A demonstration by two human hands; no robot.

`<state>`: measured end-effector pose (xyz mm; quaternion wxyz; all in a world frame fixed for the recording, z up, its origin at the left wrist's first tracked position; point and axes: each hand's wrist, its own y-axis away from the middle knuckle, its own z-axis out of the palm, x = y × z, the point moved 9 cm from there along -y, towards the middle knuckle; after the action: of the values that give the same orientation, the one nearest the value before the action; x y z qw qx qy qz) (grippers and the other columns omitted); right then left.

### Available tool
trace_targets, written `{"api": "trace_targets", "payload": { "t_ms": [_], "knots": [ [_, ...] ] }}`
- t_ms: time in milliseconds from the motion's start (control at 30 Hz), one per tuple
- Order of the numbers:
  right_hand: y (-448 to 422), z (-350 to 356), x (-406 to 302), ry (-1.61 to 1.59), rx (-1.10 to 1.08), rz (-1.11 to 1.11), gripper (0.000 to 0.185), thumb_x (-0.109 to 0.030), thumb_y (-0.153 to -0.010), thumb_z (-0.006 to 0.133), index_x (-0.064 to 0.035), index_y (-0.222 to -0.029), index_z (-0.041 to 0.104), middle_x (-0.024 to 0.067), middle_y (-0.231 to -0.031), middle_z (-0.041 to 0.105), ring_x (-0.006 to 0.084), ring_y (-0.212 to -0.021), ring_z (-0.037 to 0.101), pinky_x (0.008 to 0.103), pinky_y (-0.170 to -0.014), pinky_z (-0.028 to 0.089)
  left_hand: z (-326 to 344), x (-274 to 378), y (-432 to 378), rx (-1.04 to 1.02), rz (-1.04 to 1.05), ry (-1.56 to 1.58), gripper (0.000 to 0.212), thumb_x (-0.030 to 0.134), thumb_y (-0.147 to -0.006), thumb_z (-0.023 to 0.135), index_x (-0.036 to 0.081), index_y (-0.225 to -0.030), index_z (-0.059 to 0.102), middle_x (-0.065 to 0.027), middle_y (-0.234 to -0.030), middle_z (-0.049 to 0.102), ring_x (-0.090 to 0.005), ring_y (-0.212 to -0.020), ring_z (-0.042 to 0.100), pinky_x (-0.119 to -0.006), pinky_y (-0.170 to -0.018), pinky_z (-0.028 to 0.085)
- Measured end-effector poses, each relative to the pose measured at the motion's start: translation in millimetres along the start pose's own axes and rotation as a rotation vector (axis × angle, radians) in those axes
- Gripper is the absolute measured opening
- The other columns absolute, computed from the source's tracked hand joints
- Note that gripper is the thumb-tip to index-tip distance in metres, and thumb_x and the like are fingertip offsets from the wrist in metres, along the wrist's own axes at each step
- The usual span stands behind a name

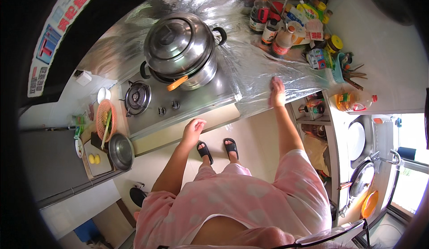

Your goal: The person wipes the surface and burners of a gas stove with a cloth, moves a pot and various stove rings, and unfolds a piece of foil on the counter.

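My right hand (277,88) rests on the foil-covered counter (254,96), palm down, to the right of the gas hob (218,91). In front of the hob's edge, my left hand (193,130) hangs in the air with loosely bent fingers and nothing visible in it. A large lidded steel steamer pot (197,69) with black side handles stands on the hob's right part, hiding what lies under it. An orange handle (177,83) sticks out at its front. The left burner (135,96) is bare, with two control knobs (168,108) near it.
Sauce bottles (281,41) and seasoning packets crowd the back right corner, beside a utensil holder (338,69) and an oil bottle (355,101). At left are a pink basket (106,115) of greens, a steel bowl (121,151) and a cutting board (99,167) with yellow pieces (94,158).
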<state>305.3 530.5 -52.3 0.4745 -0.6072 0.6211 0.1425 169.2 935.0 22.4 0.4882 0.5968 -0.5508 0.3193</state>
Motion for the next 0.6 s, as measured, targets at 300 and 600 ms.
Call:
{"api": "trace_targets", "payload": {
  "t_ms": [300, 600],
  "knots": [
    [42.9, 72.6, -112.1, -0.167, -0.496, 0.479, 0.023, -0.016, -0.072, 0.041, -0.0024, -0.060, 0.055, 0.0109, -0.054, 0.056, 0.0245, -0.052, 0.056, 0.0332, -0.054, 0.047, -117.9, -27.3, -25.5, 0.329, 0.035, 0.203, 0.016, 0.006, -0.083, 0.051, 0.005, -0.099, 0.053, -0.0046, -0.094, 0.058, -0.0126, -0.089, 0.054, -0.025, -0.079, 0.042],
    [-83.4, 106.7, -241.7, -0.868, -0.187, 0.707, 0.024, -0.019, -0.082, 0.053, -0.0034, -0.099, 0.047, 0.0081, -0.075, 0.053, 0.0193, -0.057, 0.055, 0.0294, -0.046, 0.045, -205.4, -17.7, -113.9, 0.384, -0.170, 0.787, 0.048, 0.035, -0.084, 0.052, 0.013, -0.123, 0.034, -0.0066, -0.121, 0.042, -0.0227, -0.105, 0.045, -0.038, -0.086, 0.039]
  ]
}}
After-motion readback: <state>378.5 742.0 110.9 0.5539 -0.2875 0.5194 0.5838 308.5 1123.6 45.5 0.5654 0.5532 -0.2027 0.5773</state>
